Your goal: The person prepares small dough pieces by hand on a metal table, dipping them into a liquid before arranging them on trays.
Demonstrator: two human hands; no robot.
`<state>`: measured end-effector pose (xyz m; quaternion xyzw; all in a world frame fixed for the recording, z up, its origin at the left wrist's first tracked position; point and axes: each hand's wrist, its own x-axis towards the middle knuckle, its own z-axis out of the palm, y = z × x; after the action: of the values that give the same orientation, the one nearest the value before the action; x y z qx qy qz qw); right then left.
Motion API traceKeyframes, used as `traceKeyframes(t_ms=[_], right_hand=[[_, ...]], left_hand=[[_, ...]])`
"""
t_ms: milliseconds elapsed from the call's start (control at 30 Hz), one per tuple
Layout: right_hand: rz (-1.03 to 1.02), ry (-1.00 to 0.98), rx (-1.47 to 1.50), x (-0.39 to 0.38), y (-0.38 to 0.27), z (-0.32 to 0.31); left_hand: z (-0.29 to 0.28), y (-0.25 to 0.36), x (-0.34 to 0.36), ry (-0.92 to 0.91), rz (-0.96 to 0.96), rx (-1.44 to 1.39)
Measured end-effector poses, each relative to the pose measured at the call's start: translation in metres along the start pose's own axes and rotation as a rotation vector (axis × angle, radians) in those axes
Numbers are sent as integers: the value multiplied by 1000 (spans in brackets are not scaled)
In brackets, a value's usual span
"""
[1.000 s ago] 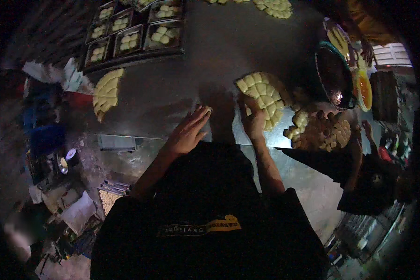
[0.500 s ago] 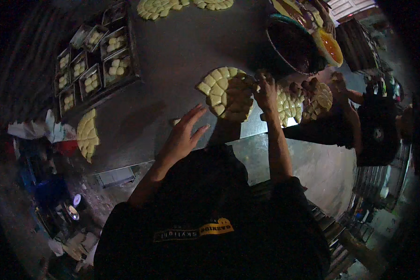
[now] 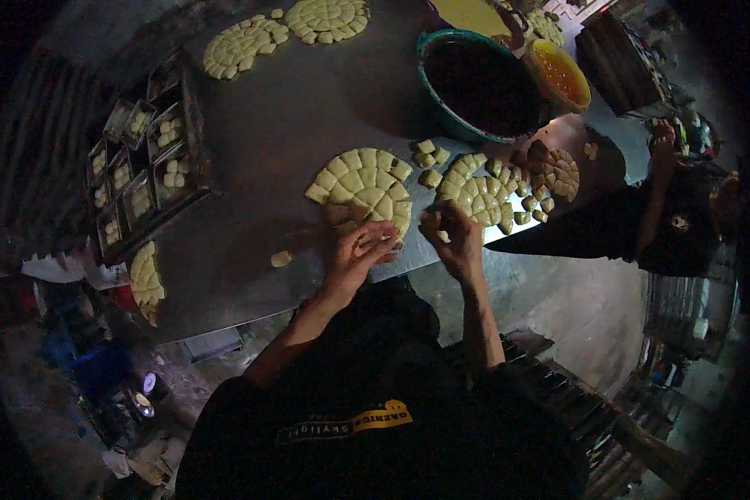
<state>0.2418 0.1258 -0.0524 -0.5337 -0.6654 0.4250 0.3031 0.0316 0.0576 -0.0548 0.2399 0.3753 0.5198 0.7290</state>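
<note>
A round of pale dough cut into pieces (image 3: 361, 182) lies on the metal table (image 3: 283, 142) in front of me. My left hand (image 3: 362, 250) is at its lower edge, fingers curled in close; what they grip is hidden. My right hand (image 3: 454, 233) is to the right of the round, fingers bent in a pinch over the table, their contents too shadowed to make out. Beyond it lies another cut round (image 3: 475, 187) with loose pieces (image 3: 429, 177) around it. A small lump of dough (image 3: 282, 259) lies left of my left hand.
A rack of tins (image 3: 175, 175) with dough sits at left, a part round (image 3: 147, 279) below it. More rounds (image 3: 325, 18) lie at the back. A dark-filled teal tub (image 3: 475, 83) and yellow bowl (image 3: 562, 79) stand right. A co-worker's arm (image 3: 654, 200) reaches in at far right.
A dough round now lies lower and nearer my hands. My left hand has moved onto its edge; my right has come down and left. More loose pieces show at right.
</note>
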Motion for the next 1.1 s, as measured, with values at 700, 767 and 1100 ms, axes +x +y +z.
traceKeyframes(t_ms=[700,767,1100], right_hand=[[24,-281,968,-7,-18,-62],[38,-410,946,0,-21,-67],[-318,-420,201,144,-35,-178]], left_hand=[[119,47,87,-302,1077,936],[122,29,88,-312,1030,681],[98,-1,85,39,634,788]])
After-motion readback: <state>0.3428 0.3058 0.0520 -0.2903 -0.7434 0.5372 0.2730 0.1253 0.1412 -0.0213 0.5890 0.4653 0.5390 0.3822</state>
